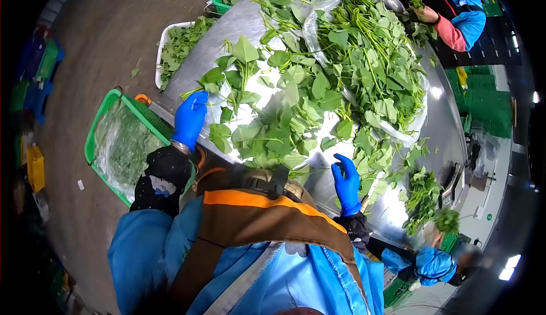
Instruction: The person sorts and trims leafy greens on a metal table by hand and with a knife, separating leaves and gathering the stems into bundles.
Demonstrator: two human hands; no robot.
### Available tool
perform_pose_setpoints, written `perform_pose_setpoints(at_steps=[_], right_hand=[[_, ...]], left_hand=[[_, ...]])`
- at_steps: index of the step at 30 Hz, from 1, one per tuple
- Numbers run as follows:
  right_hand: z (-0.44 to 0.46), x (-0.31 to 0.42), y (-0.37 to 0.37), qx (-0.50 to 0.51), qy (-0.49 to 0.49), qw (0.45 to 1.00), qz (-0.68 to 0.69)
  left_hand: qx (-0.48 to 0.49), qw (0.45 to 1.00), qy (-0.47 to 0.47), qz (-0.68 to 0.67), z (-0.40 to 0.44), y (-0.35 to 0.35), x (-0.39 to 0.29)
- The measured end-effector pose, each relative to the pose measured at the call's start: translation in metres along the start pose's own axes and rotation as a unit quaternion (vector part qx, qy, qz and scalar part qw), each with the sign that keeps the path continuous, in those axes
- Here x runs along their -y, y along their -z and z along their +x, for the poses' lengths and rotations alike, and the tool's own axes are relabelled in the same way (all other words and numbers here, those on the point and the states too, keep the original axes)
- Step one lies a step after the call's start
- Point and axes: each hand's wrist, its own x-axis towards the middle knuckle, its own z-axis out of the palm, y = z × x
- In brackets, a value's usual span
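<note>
My left hand [190, 118], in a blue glove, is at the table's left edge with its fingers closed around the stems of some leafy greens [213, 80]. Cut ends poke out beside the fingertips. My right hand [346, 183], also blue-gloved, hovers over the near side of the metal table [196, 64], its thumb and fingers apart and nothing visible between them. Just right of it is a narrow tool like a knife [373, 185], with a pale blade and a tan handle. Loose leafy stems [278, 136] spread between both hands.
A large heap of greens [369, 59] on clear plastic covers the far side. Left of the table are a green basket [102, 167] lined with plastic, and a white crate [162, 50] of leaves. Two people work nearby, at upper right [463, 22] and lower right [435, 265].
</note>
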Motion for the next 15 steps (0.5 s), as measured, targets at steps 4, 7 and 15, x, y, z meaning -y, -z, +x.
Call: perform_pose_setpoints(at_steps=[4,7,15], right_hand=[[0.038,0.049,-0.030,0.030,0.082,0.994,0.072],[0.055,0.097,-0.050,0.079,0.178,0.978,0.074],[0.078,0.140,-0.043,0.087,0.009,0.930,0.357]], left_hand=[[0.002,0.986,0.016,0.166,0.006,-0.034,-0.074],[0.015,0.896,-0.133,0.422,0.021,-0.068,-0.056],[0.010,0.928,-0.311,0.205,-0.008,-0.060,-0.137]])
